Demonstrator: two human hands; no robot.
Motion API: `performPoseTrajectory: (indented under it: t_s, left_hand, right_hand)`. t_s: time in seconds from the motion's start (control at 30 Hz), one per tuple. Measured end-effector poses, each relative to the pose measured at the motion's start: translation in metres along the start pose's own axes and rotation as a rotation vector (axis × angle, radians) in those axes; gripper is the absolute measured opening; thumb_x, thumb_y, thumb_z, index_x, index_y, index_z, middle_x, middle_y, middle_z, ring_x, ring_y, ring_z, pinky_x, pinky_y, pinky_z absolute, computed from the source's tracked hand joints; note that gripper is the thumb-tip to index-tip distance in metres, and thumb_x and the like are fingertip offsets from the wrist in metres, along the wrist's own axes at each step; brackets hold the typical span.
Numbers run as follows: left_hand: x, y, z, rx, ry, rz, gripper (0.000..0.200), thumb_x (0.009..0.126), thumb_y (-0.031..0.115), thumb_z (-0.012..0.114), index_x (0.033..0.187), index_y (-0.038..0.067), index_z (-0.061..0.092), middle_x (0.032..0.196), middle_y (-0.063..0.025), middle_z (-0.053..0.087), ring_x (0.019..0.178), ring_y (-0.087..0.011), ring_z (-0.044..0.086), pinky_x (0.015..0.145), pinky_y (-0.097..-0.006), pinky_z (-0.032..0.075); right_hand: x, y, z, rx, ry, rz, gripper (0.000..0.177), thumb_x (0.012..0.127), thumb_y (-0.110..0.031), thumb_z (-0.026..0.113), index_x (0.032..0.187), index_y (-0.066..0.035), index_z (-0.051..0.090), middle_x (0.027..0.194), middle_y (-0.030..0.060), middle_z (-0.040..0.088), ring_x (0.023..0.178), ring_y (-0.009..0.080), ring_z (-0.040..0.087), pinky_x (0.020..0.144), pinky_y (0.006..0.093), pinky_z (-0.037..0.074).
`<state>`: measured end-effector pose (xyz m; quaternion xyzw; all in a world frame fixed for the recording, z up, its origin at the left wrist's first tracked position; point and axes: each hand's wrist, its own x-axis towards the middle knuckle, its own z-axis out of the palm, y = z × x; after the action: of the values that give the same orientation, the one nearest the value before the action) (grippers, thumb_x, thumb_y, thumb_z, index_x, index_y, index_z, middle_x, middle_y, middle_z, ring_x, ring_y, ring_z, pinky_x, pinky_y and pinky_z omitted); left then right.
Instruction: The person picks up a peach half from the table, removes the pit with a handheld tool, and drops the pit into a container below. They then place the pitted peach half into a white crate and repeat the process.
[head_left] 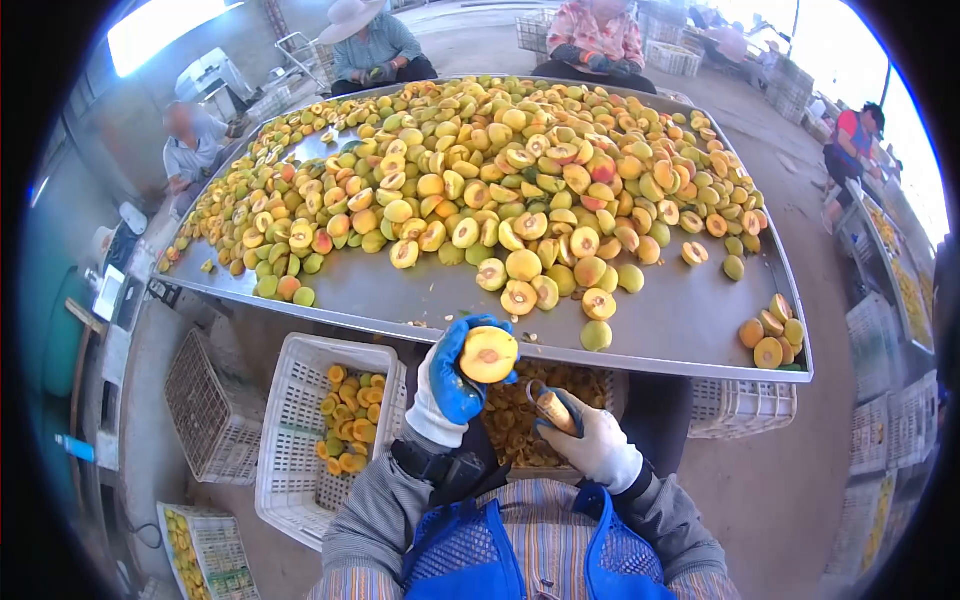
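Note:
My left hand (453, 377), in a blue-coated glove, is closed around a halved peach (489, 355), its cut yellow face and brown centre turned up. In my right hand (598, 445), also gloved, is a pitting knife with a wooden handle (556, 412) and a curved metal loop at its end. The loop is a little below and right of the fruit, apart from it. Both hands are just off the near edge of a metal table (400, 290) heaped with halved peaches (480, 180). Beneath my hands a crate holds brownish scraps (520, 425).
A white basket (283, 440) with peach halves stands at lower left, beside a grey crate (212, 410). Another white crate (745, 405) is under the table's right side. People sit around the far edge and left side. More crates (872, 440) line the right.

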<state>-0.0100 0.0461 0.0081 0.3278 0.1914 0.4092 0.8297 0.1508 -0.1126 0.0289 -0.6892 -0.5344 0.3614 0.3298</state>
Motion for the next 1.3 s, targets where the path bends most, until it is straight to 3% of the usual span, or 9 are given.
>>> performPoseTrajectory:
  t_s: [0.27,0.43,0.77,0.87,0.93,1.0,1.07,1.23,1.3]
  left_hand:
    - [-0.024,-0.033,0.032,0.281,0.009,0.098,0.042,0.105,0.028,0.036,0.119,-0.006,0.057,0.112,-0.0159,0.065,0.104,-0.0203,0.063,0.096,-0.0329,0.049]
    - [-0.027,-0.042,0.037,0.485,-0.045,0.29,0.031,0.095,0.001,0.054,0.126,-0.004,0.052,0.114,-0.0144,0.063,0.106,-0.021,0.062,0.094,-0.0324,0.05]
    - [-0.029,-0.047,0.04,-0.247,0.027,-0.053,0.032,0.096,0.006,0.053,0.126,-0.004,0.051,0.115,-0.0166,0.062,0.106,-0.0224,0.062,0.094,-0.0329,0.05]
    - [-0.029,-0.05,0.041,-0.199,-0.01,-0.052,0.031,0.096,0.006,0.054,0.125,-0.004,0.052,0.112,-0.0164,0.063,0.102,-0.0223,0.063,0.092,-0.0328,0.052]
    - [-0.032,-0.053,0.044,0.805,-0.036,0.37,0.028,0.097,0.008,0.052,0.122,-0.004,0.053,0.109,-0.0152,0.065,0.097,-0.0219,0.065,0.089,-0.0331,0.053]
    - [-0.029,-0.06,0.04,0.863,0.005,0.446,0.026,0.1,0.012,0.05,0.119,-0.004,0.055,0.104,-0.0145,0.066,0.095,-0.021,0.066,0.087,-0.033,0.054]
    - [-0.028,-0.062,0.043,0.062,0.028,0.131,0.029,0.103,0.02,0.046,0.116,-0.004,0.055,0.1,-0.0138,0.066,0.093,-0.0213,0.066,0.086,-0.0331,0.054]
    - [-0.02,-0.063,0.034,0.218,0.105,0.004,0.043,0.105,0.036,0.038,0.115,-0.003,0.054,0.097,-0.0134,0.065,0.089,-0.0237,0.066,0.085,-0.0346,0.054]
    - [-0.024,-0.065,0.036,0.694,0.057,0.292,0.04,0.104,0.035,0.04,0.111,-0.002,0.055,0.095,-0.0128,0.066,0.086,-0.0231,0.067,0.082,-0.0335,0.055]
  right_hand:
    - [-0.008,-0.014,0.006,-0.104,0.117,0.02,0.055,0.088,-0.033,0.063,0.133,-0.005,0.049,0.085,0.0232,0.067,0.081,0.0377,0.067,0.072,0.0447,0.052]
    - [-0.008,-0.009,0.008,-0.173,0.186,0.007,0.057,0.087,-0.03,0.065,0.133,0.0,0.049,0.083,0.0231,0.067,0.079,0.0368,0.067,0.07,0.0437,0.053]
    - [-0.008,-0.002,0.011,-0.203,0.23,0.041,0.055,0.087,-0.029,0.066,0.131,-0.001,0.051,0.083,0.0219,0.067,0.076,0.0355,0.068,0.069,0.0434,0.054]
    - [-0.006,0.003,0.014,-0.314,0.221,0.071,0.054,0.085,-0.027,0.066,0.131,-0.003,0.051,0.083,0.021,0.068,0.075,0.035,0.068,0.068,0.0434,0.054]
    - [-0.003,0.011,0.017,-0.316,0.23,0.056,0.051,0.084,-0.024,0.065,0.129,-0.004,0.053,0.082,0.0206,0.068,0.077,0.035,0.068,0.069,0.0442,0.054]
    - [0.001,0.015,0.017,-0.336,0.206,0.057,0.049,0.083,-0.022,0.064,0.128,-0.004,0.054,0.082,0.0205,0.068,0.078,0.0352,0.068,0.071,0.0447,0.054]
    - [0.003,0.023,0.021,-0.353,0.19,0.062,0.048,0.083,-0.02,0.064,0.127,-0.004,0.055,0.082,0.0205,0.068,0.079,0.0354,0.068,0.072,0.0451,0.053]
    - [0.005,0.031,0.023,-0.254,0.14,0.042,0.044,0.082,-0.017,0.062,0.124,-0.004,0.056,0.086,0.0206,0.068,0.08,0.036,0.067,0.074,0.0455,0.053]
    - [0.008,0.032,0.015,-0.274,0.17,-0.039,0.036,0.083,-0.015,0.061,0.117,-0.003,0.059,0.087,0.0218,0.068,0.081,0.0373,0.066,0.074,0.0449,0.053]
